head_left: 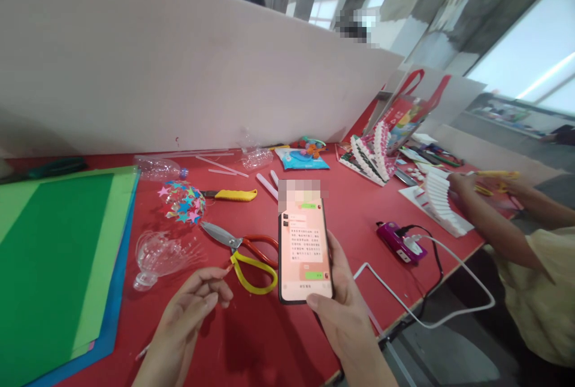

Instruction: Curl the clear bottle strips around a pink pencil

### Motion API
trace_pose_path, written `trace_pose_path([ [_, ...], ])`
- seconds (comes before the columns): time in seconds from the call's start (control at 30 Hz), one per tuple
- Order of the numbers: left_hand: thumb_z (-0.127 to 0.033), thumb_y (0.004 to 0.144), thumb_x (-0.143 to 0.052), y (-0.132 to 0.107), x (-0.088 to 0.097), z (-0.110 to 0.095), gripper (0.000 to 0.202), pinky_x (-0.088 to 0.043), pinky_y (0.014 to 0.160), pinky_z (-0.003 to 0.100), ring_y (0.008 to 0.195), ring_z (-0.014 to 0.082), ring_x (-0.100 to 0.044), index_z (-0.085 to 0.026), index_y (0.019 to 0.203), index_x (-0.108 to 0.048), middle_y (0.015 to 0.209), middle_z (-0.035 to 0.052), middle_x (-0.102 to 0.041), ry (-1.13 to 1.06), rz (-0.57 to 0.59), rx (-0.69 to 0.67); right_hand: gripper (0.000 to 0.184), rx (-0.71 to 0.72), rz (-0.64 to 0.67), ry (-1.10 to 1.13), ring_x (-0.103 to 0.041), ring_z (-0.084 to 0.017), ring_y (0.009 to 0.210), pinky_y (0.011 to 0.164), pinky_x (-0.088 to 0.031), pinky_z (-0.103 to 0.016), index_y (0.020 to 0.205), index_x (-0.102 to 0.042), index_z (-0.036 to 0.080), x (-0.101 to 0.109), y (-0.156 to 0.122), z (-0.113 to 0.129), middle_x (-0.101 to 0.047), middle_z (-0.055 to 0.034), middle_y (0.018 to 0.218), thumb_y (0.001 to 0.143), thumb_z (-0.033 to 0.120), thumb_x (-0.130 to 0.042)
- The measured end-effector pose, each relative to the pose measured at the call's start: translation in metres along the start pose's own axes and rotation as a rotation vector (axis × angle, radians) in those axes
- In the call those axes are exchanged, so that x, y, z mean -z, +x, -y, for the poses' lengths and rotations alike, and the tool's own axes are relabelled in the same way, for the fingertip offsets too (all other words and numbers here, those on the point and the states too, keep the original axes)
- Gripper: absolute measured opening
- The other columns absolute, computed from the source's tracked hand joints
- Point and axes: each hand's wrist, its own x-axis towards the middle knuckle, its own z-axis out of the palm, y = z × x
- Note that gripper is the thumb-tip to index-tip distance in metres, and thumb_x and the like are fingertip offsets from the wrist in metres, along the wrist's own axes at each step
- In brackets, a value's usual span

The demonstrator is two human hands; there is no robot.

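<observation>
My right hand (338,298) grips a smartphone (305,249) in a dark case; its lit screen shows a chat page, and my thumb lies at its lower edge. My left hand (197,297) is raised above the red table, its fingers loosely bent and partly apart, with nothing visible in them. Just beyond its fingertips lie scissors (236,243) with a yellow and a red handle loop. A cut bottle top (157,255) with a fringed end sits left of them. Behind it stands a clear plastic piece covered in star stickers (183,201), close to a yellow utility knife (233,194).
Coloured sheets (58,255) cover the table's left side. A white panel (188,57) closes off the back. At right are a purple power strip (399,243) with a white cable (476,291), a folded white model (442,201), and another person's arm (489,213).
</observation>
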Motion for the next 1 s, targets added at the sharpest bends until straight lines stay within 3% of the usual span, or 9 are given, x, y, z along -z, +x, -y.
trace_pose_path([
  [0.5, -0.032, 0.067, -0.07, -0.001, -0.001, -0.001, 0.027, -0.033, 0.052, 0.023, 0.065, 0.0164, -0.052, -0.018, 0.09, -0.065, 0.07, 0.0042, -0.064, -0.007, -0.002, 0.001, 0.09, 0.016, 0.008, -0.016, -0.065, -0.023, 0.089, 0.067, -0.052, -0.031, 0.134, -0.042, 0.028, 0.004, 0.0, -0.004, -0.058, -0.007, 0.127, 0.053, 0.013, -0.076],
  [0.77, -0.035, 0.066, -0.072, 0.0, 0.0, 0.001, 0.03, -0.034, 0.052, 0.024, 0.064, 0.0163, -0.053, -0.017, 0.089, -0.066, 0.07, 0.0049, -0.064, -0.007, -0.01, 0.0, 0.089, -0.007, 0.007, -0.039, -0.064, -0.024, 0.093, 0.075, -0.052, -0.036, 0.134, -0.044, 0.031, 0.004, 0.0, -0.004, -0.06, -0.0054, 0.126, 0.053, 0.015, -0.078],
  [0.9, -0.034, 0.066, -0.071, 0.0, 0.0, 0.0, 0.031, -0.034, 0.051, 0.024, 0.064, 0.0163, -0.053, -0.017, 0.091, -0.066, 0.071, 0.0048, -0.065, 0.0, -0.003, 0.011, 0.066, 0.056, -0.029, 0.02, -0.056, -0.028, 0.112, 0.087, -0.049, -0.04, 0.123, -0.054, 0.027, 0.002, 0.005, -0.002, -0.056, -0.007, 0.131, 0.062, 0.031, -0.078],
  [1.0, -0.035, 0.064, -0.073, 0.001, 0.001, -0.002, 0.033, -0.034, 0.051, 0.024, 0.064, 0.017, -0.053, -0.017, 0.091, -0.066, 0.071, 0.0051, -0.065, 0.003, 0.025, 0.039, 0.045, 0.039, -0.09, 0.064, -0.055, -0.026, 0.116, 0.09, -0.048, -0.041, 0.114, -0.061, 0.026, -0.001, 0.012, -0.001, -0.059, -0.0058, 0.127, 0.076, 0.048, -0.066],
])
